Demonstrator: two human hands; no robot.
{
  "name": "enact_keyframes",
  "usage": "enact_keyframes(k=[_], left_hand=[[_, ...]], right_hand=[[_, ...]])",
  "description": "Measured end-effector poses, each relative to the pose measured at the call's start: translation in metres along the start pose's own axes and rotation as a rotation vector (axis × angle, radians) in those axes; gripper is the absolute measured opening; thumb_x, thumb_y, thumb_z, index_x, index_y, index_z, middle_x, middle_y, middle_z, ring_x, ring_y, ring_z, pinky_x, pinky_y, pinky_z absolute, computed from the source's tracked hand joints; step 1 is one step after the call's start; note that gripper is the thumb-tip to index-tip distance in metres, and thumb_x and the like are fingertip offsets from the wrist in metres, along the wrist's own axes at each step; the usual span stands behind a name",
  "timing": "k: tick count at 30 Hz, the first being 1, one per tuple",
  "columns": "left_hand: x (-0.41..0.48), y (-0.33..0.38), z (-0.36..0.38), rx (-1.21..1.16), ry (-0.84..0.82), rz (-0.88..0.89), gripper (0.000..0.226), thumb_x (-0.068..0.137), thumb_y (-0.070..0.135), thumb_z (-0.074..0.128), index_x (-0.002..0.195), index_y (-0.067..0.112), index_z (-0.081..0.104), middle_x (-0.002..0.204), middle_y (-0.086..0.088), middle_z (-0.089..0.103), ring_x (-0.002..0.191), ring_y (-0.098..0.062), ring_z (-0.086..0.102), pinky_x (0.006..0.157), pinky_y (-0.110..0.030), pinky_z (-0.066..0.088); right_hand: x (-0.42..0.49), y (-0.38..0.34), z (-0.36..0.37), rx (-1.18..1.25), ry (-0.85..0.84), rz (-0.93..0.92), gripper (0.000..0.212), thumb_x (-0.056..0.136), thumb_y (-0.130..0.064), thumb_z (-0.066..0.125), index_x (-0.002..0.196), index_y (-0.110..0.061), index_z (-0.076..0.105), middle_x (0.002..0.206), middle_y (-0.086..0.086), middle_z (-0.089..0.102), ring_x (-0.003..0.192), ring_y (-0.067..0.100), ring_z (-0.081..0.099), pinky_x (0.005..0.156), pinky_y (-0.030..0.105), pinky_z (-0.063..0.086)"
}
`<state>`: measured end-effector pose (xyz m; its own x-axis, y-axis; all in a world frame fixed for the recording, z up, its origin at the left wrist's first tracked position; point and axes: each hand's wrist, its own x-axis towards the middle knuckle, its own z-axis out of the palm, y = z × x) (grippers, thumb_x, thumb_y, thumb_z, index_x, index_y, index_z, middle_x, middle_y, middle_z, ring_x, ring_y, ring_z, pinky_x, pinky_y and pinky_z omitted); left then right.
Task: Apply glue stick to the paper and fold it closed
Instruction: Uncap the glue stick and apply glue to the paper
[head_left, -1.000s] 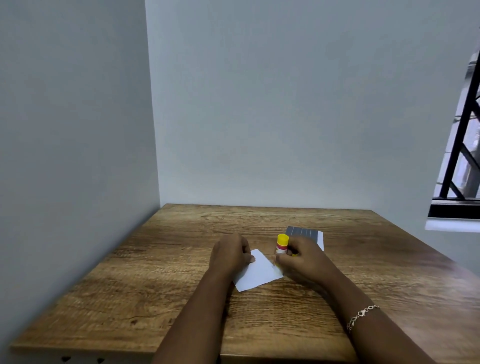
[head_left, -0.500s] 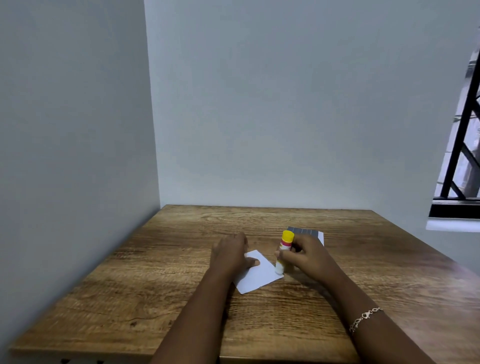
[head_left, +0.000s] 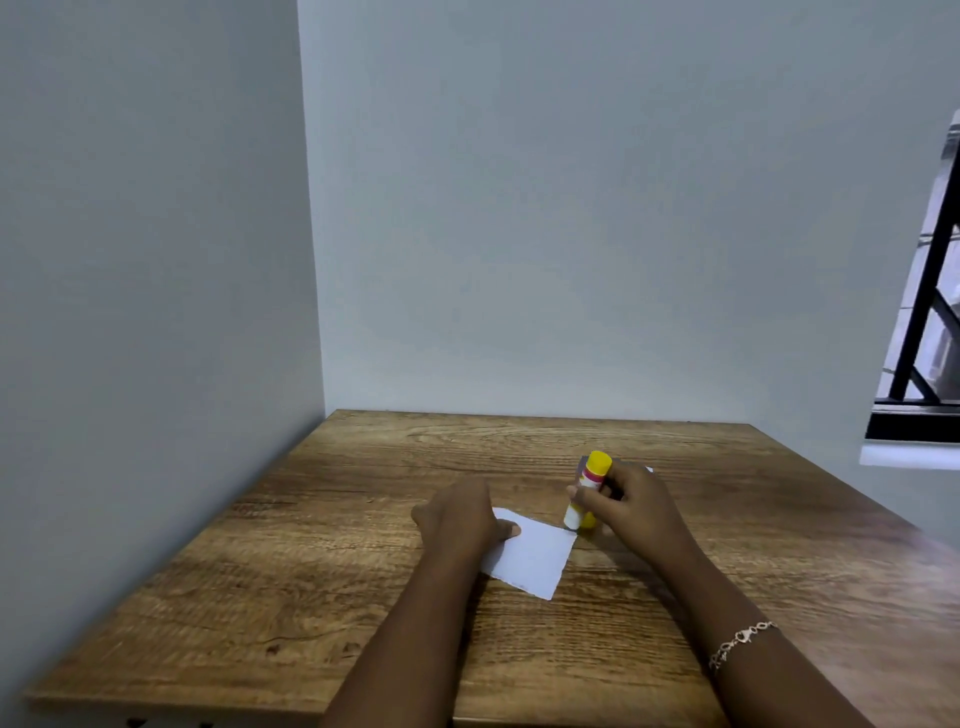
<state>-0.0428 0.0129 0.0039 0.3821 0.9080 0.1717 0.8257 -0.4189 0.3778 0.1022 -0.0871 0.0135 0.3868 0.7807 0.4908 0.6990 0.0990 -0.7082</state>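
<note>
A small white square of paper (head_left: 532, 558) lies flat on the wooden table (head_left: 322, 545), turned like a diamond. My left hand (head_left: 457, 514) presses down on its left corner with the fingers flat on the sheet. My right hand (head_left: 631, 504) grips a glue stick (head_left: 587, 491) with a yellow end, a red band and a white body. The stick is tilted, its lower end touching the paper's right corner. A second yellow piece, probably the cap, shows by my right palm; I cannot tell how it is held.
A dark grey pad with a white edge (head_left: 648, 470) lies just behind my right hand, mostly hidden. Walls close the table at the left and back. A barred window (head_left: 930, 312) is at the right. A bracelet (head_left: 740, 642) is on my right wrist.
My right hand has moved the glue stick from upright above the sheet down and rightwards to the paper's right corner. The left hand has stayed on the paper.
</note>
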Motion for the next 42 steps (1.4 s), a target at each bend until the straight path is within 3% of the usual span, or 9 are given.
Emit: enact_keyframes(k=[3, 6, 8, 18, 21, 28, 34, 42], left_hand=[[-0.001, 0.006, -0.001, 0.031, 0.042, 0.117, 0.031, 0.081, 0.032, 0.066, 0.105, 0.015, 0.058, 0.115, -0.002, 0.062, 0.11, -0.022, 0.054, 0.088, -0.036, 0.043], [-0.005, 0.012, 0.002, -0.039, 0.042, 0.248, 0.006, 0.082, 0.012, 0.06, 0.086, 0.015, 0.064, 0.105, -0.003, 0.066, 0.1, -0.022, 0.059, 0.075, -0.031, 0.043], [-0.006, 0.013, 0.004, -0.059, 0.04, 0.273, 0.017, 0.08, 0.006, 0.056, 0.072, 0.019, 0.063, 0.097, -0.003, 0.069, 0.094, -0.022, 0.061, 0.068, -0.028, 0.04], [-0.005, 0.012, 0.007, -0.111, 0.041, 0.282, 0.019, 0.081, 0.007, 0.057, 0.068, 0.021, 0.062, 0.093, -0.006, 0.07, 0.091, -0.022, 0.062, 0.068, -0.027, 0.04], [-0.005, 0.011, 0.007, -0.135, 0.04, 0.261, 0.015, 0.08, 0.007, 0.057, 0.075, 0.015, 0.069, 0.094, -0.006, 0.07, 0.091, -0.023, 0.062, 0.067, -0.027, 0.039], [-0.004, 0.01, 0.005, -0.148, 0.029, 0.254, 0.013, 0.08, 0.009, 0.059, 0.077, 0.013, 0.071, 0.094, -0.007, 0.07, 0.092, -0.024, 0.062, 0.068, -0.029, 0.042], [-0.004, 0.01, 0.006, -0.142, 0.034, 0.254, 0.011, 0.08, 0.01, 0.06, 0.078, 0.014, 0.071, 0.093, -0.006, 0.071, 0.091, -0.023, 0.062, 0.071, -0.03, 0.044], [-0.006, 0.009, 0.004, -0.137, 0.046, 0.249, 0.014, 0.08, 0.011, 0.059, 0.081, 0.015, 0.072, 0.096, -0.006, 0.071, 0.094, -0.025, 0.061, 0.066, -0.026, 0.036]], right_hand=[[0.003, 0.004, -0.001, -0.018, 0.057, 0.024, 0.021, 0.077, -0.022, 0.068, 0.066, -0.006, 0.059, 0.056, 0.004, 0.049, 0.056, 0.019, 0.049, 0.056, 0.031, 0.035], [0.004, 0.005, 0.002, -0.043, 0.043, 0.041, 0.023, 0.078, -0.023, 0.067, 0.063, -0.009, 0.055, 0.055, 0.002, 0.048, 0.056, 0.021, 0.05, 0.057, 0.033, 0.038], [0.004, 0.005, 0.004, -0.05, 0.034, 0.047, 0.023, 0.079, -0.023, 0.066, 0.062, -0.013, 0.054, 0.054, 0.0, 0.046, 0.055, 0.02, 0.048, 0.057, 0.032, 0.036], [0.002, 0.008, 0.01, -0.043, -0.029, 0.075, 0.019, 0.08, -0.024, 0.063, 0.072, -0.007, 0.058, 0.059, 0.002, 0.05, 0.058, 0.016, 0.046, 0.059, 0.032, 0.035], [0.002, 0.007, 0.012, -0.084, -0.046, 0.067, 0.02, 0.081, -0.024, 0.063, 0.072, -0.006, 0.059, 0.059, 0.003, 0.05, 0.06, 0.018, 0.047, 0.059, 0.032, 0.035], [0.0, 0.003, 0.012, -0.104, -0.06, 0.049, 0.024, 0.08, -0.022, 0.064, 0.06, -0.022, 0.051, 0.055, -0.003, 0.048, 0.057, 0.014, 0.045, 0.056, 0.03, 0.032], [-0.003, -0.001, 0.013, -0.126, -0.092, 0.033, 0.016, 0.079, -0.023, 0.064, 0.074, -0.008, 0.062, 0.068, 0.012, 0.061, 0.064, 0.021, 0.052, 0.061, 0.035, 0.039], [-0.008, -0.009, 0.015, -0.116, -0.152, -0.056, 0.018, 0.076, -0.021, 0.066, 0.071, -0.004, 0.06, 0.058, 0.003, 0.049, 0.057, 0.016, 0.044, 0.057, 0.032, 0.032]])
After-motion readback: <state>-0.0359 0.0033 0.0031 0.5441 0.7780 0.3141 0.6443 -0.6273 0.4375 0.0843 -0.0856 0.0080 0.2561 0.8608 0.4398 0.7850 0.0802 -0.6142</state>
